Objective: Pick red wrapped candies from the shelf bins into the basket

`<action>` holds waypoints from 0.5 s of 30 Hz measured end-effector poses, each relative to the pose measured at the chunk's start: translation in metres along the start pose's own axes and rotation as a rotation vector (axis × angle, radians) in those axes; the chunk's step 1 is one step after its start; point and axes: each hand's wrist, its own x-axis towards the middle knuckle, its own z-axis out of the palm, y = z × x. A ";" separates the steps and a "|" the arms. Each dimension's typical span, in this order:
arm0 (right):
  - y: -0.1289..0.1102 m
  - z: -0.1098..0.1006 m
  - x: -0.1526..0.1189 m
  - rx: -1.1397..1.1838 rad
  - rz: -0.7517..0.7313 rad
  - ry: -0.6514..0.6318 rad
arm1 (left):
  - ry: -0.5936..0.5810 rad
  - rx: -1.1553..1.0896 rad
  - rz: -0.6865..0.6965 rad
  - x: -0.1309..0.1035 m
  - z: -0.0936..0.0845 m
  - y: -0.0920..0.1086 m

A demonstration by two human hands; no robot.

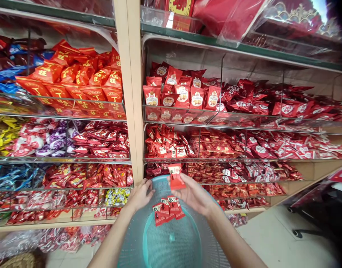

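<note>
Shop shelves (131, 111) | right hand (194, 193) pinches red packet (176, 178); left hand (140, 194) grips basket (148, 245) rim

basket (137, 238): teal perforated plastic | packets (168, 210): glossy red foil

A single head-worn camera looks forward and slightly down from standing height, close to the shelves (204, 123), which fill the frame from nine through twelve to three o'clock; the basket (159, 242) sits at six o'clock, very near the lens; no second view shares the scene.
</note>
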 end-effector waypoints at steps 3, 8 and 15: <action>0.023 -0.007 -0.005 0.057 0.101 0.021 | 0.001 0.004 0.017 0.000 -0.001 0.001; 0.035 -0.009 -0.004 0.029 0.135 0.042 | -0.005 0.022 0.018 0.001 -0.002 0.000; 0.051 -0.028 -0.002 -0.005 0.157 0.121 | -0.017 0.033 0.013 0.002 -0.003 0.002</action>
